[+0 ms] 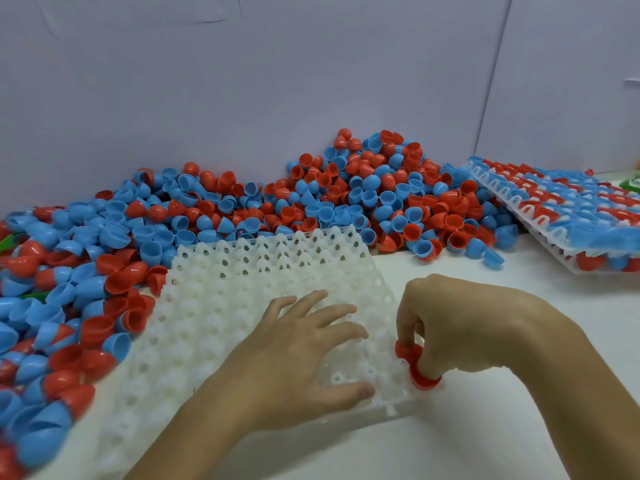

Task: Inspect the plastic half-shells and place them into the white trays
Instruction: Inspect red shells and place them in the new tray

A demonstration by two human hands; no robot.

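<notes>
The left hand (298, 355) lies flat on the white tray (214, 306), fingers spread and straight, thumb near the tray's near edge, holding nothing. The right hand (460, 327) is curled downward just beside it, its fingertips pinching a red shell (420, 377) at the tray's near right corner; a second red shell (405, 349) sits touching it just behind, under the same fingers. Whether either shell is seated in a pocket cannot be told. The rest of the tray's pockets in view hold no shells.

The pile (311, 202) of loose red and blue shells runs along the wall behind the tray and down its left side, well apart from the right hand. A filled tray (554, 202) leans tilted at the far right, loaded with red and blue shells.
</notes>
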